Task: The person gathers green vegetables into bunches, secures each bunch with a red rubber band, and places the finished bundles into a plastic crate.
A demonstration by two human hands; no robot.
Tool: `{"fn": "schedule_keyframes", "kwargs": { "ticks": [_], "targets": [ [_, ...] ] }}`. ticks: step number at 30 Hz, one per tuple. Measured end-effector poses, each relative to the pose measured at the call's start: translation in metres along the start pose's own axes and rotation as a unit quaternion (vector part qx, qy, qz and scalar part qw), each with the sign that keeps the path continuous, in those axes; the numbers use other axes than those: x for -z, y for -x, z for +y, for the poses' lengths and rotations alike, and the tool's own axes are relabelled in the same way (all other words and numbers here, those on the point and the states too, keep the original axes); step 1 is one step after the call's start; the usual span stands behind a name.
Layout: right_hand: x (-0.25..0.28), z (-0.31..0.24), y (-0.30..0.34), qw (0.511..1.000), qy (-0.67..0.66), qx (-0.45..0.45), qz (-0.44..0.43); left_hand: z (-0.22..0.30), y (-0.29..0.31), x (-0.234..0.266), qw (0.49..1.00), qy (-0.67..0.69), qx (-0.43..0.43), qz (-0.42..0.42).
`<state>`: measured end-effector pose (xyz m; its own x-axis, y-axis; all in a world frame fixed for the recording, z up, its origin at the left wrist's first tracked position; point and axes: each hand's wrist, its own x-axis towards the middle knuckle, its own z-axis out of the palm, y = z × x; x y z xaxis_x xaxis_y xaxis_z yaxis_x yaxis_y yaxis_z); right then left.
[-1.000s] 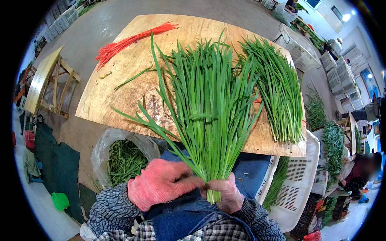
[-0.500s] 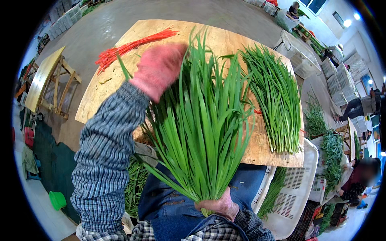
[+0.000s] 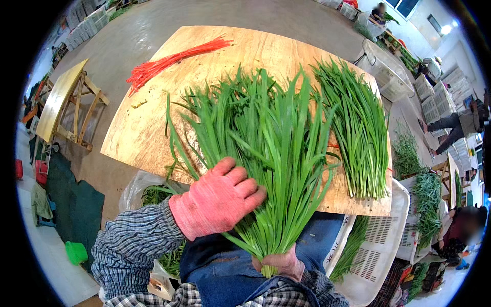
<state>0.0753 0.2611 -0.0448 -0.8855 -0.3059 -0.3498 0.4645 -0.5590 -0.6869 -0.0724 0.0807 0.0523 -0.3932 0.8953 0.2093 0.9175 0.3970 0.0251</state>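
A fanned bunch of garlic chives (image 3: 276, 169) with long flat green leaves spreads upward from my lap over the table edge. My right hand (image 3: 287, 265), in a pink glove, is closed round the pale stem ends at the bottom. Across the left side of the leaves lies my left hand (image 3: 220, 199), also gloved in pink, its fingers curled round part of the bunch. Leaf tips reach over the wooden table (image 3: 138, 133). To the right, a second bunch of garlic chives (image 3: 355, 133) lies on the board with its stems toward me.
Red ties (image 3: 174, 61) lie at the table's far left. A white perforated crate (image 3: 376, 250) holding greens stands at my right, beside my knees. Another wooden table (image 3: 61, 102) is off to the left, with a green basin (image 3: 76, 253) nearer me. Several people are at the right.
My left hand has come down from the leaf tips to the lower left side of the bunch. The leaves have spread wider. My right hand keeps its hold on the stems.
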Motion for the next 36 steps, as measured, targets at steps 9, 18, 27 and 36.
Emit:
{"fn": "schedule_keyframes", "kwargs": {
  "ticks": [9, 18, 27, 36],
  "targets": [
    [-0.006, 0.001, -0.003, 0.992, -0.122, 0.009, 0.009, -0.003, -0.006, -0.009, 0.999, 0.017, 0.041, -0.020],
    [-0.004, 0.004, -0.002, 0.992, -0.104, 0.066, 0.015, 0.004, -0.015, -0.005, 0.992, -0.025, 0.121, -0.032],
    [-0.004, 0.000, -0.006, 0.992, -0.128, 0.015, -0.015, 0.008, 0.005, -0.008, 0.988, -0.015, 0.149, 0.045],
    [-0.054, -0.078, 0.005, 0.994, -0.107, -0.013, 0.020, 0.045, 0.059, 0.041, 0.933, 0.048, 0.108, 0.340]
  ]
}}
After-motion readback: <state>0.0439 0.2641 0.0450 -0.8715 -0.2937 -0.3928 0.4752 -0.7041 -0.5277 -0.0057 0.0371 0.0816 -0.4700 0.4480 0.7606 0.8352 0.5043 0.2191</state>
